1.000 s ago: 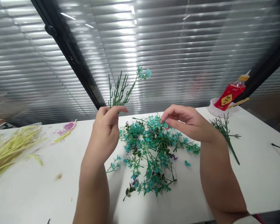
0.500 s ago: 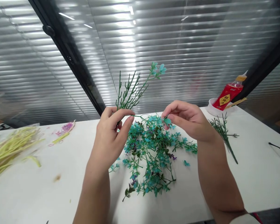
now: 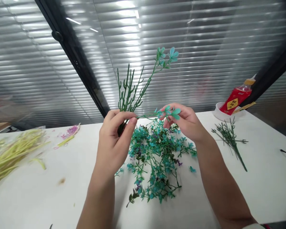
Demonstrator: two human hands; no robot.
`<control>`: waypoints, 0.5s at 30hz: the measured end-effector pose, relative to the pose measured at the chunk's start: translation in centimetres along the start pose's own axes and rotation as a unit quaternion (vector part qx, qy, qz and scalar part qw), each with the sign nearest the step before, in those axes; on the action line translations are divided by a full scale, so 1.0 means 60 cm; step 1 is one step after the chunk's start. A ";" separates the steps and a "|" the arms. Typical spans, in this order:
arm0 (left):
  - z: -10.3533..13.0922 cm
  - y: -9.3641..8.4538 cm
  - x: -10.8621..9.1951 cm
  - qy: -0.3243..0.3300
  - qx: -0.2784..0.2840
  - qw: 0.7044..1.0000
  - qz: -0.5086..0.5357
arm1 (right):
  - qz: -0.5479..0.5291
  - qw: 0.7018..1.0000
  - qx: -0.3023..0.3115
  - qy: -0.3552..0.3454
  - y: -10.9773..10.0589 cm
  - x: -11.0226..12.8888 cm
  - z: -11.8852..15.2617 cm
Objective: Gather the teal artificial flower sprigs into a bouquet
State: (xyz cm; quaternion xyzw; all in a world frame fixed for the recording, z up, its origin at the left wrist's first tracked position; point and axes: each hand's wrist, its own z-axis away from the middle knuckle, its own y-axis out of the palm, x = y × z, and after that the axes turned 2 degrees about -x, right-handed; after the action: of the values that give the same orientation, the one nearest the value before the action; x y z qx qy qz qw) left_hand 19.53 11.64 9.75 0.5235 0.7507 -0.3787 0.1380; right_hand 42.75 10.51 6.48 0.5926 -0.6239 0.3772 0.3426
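Observation:
My left hand is closed around a bundle of leafless green plastic stems, which fan upward above the fingers. A taller stem in that bundle ends in teal artificial flowers. Between the left thumb and index finger, a thin flower sprig points right. Its teal flower heads lie in front of my right hand, whose fingers are bent and slightly apart; the flowers partly hide them. Beneath both hands, a tangled pile of teal artificial flowers with some purple bits rests on the white table.
Yellow strips lie at the left, near a purple tuft. On the right are another bare green stem bunch and a red-labelled bottle in a white bowl. Blinds stand behind the table.
My right fingers have loosened from the sprig's tip, and its flower heads now show spread in front of them. The stem bundle in my left hand appears slightly higher and tilted differently.

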 end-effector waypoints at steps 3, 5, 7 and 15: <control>0.003 0.004 -0.004 0.000 0.022 0.999 0.036 | 0.003 1.000 0.027 -0.012 0.026 -0.001 0.004; 0.006 0.009 -0.008 -0.001 0.041 0.998 0.054 | 0.012 0.999 0.031 -0.014 0.048 0.001 0.008; 0.009 0.015 -0.013 -0.002 0.058 0.996 0.063 | 0.019 0.998 0.007 -0.052 0.068 0.004 0.010; 0.017 0.020 -0.026 -0.010 0.074 0.995 0.069 | 0.121 0.956 -0.085 -0.254 0.085 0.003 0.011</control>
State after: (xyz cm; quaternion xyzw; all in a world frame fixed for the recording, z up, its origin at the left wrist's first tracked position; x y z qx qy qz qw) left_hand 21.05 10.03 9.49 0.5791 0.6811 -0.4278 0.1329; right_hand 37.66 9.94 5.98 0.5576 -0.7870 0.1985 0.1741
